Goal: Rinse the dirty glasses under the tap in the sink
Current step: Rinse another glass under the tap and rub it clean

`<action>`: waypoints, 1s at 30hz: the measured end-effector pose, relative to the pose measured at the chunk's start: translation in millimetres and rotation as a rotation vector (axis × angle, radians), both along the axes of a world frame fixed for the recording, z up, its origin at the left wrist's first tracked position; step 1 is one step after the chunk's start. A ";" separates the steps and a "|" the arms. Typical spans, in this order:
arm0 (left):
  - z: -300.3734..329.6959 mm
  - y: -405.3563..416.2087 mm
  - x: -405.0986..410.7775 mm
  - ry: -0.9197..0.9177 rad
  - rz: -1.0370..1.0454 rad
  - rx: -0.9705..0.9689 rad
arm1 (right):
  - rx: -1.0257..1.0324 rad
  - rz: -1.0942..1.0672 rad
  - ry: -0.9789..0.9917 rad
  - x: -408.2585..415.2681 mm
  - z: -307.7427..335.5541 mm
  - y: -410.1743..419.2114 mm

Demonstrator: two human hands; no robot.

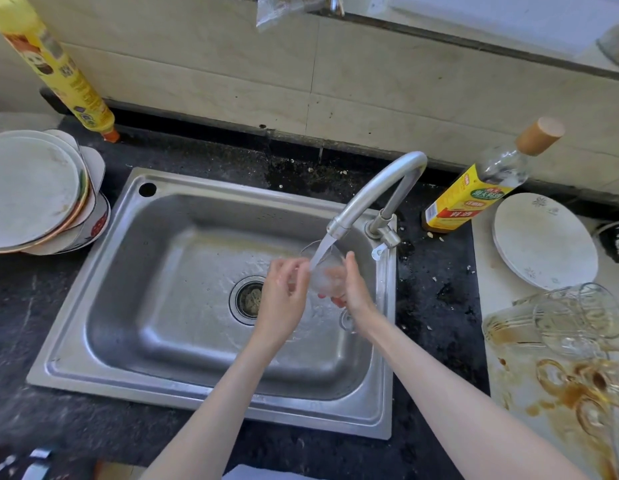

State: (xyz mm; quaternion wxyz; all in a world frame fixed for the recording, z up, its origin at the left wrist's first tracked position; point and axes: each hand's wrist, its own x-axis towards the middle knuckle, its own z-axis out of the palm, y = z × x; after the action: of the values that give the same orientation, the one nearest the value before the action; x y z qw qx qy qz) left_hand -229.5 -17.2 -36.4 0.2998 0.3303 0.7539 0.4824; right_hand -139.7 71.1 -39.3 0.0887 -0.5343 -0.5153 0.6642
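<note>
Steel sink (103,306), dark stone counter (34,306) around it. Tap (366,195) arches from the sink's right rim; water runs from its spout.

Stemmed glass (323,268) held tilted over the basin, directly under the stream, mouth toward the spout, water pouring into the bowl. Its foot (347,320) shows below, near the right wrist.

Right hand (353,289): fingers curled round the bowl from the right and underneath, thumb up along the side. The glass sits in this hand's grasp, stem trailing down past the palm.

Left hand (283,289): at the glass's left side, fingers bent, tips at or on the bowl near the stream. Cannot tell whether it grips the glass or only touches it; blur and water hide the contact.

Drain (249,299) lies left of the hands.

Right of sink: pale board (508,382) with brown stains, several more glasses (574,320) on it, some lying over. White plate (543,240) behind them. Yellow-labelled bottle (481,188) by the tap base.

Left of sink: stack of plates (34,192). Yellow tube (58,71) leaning at the wall.
</note>
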 end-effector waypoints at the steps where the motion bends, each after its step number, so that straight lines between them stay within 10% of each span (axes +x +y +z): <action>1: -0.8 -2.4 -1.2 0.067 -0.032 0.059 | 0.036 -0.005 0.006 1.8 0.5 3.6; 6: 13.0 -6.5 -10.7 0.529 -0.230 0.310 | 0.195 0.043 0.086 2.2 9.6 19.1; 15: 21.3 3.3 -29.2 0.891 -0.795 0.060 | 0.400 0.255 0.047 -0.4 10.6 19.7; 22: 14.8 8.9 -17.7 0.480 -0.507 0.035 | 0.402 0.204 0.008 -4.0 18.1 27.4; 25: 8.2 4.5 -16.7 0.446 -0.759 0.056 | 0.444 0.322 -0.027 -4.7 21.4 29.4; 30: 14.2 4.9 -20.8 0.452 -0.460 -0.039 | 0.321 0.138 -0.006 -1.0 6.4 23.1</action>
State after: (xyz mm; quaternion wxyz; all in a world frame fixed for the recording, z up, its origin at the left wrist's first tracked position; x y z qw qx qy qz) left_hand -250.3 -12.3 -22.1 0.2323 0.5850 0.7159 0.3021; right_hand -140.7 94.2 -32.9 0.1255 -0.4785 -0.6506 0.5761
